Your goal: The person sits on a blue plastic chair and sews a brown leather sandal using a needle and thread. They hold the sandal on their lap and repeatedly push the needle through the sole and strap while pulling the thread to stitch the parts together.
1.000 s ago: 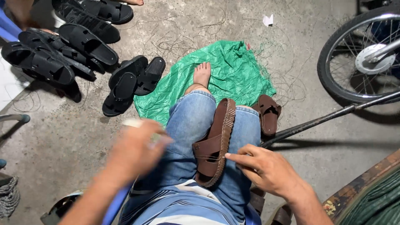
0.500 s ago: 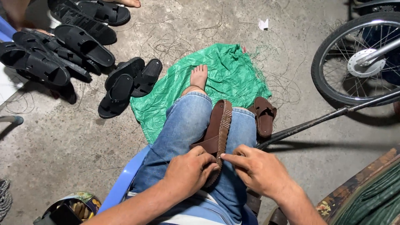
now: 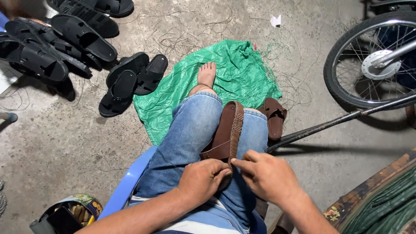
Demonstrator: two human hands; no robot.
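Left hand (image 3: 203, 178) now down on the brown sandal (image 3: 227, 134) lying across the knees at lower centre of frame, fingers curled round its heel end, right hand (image 3: 268, 177) pinching at the sole edge just beside, so both hands look settled into edge work.

The person wears blue denim jeans (image 3: 190, 134), faded pale over the knees and rolled into cuffs at the hems. Above them shows a shirt (image 3: 208, 221) striped in blue and white. Both forearms are bare, without sleeves, and the foot (image 3: 206, 74) is unshod.
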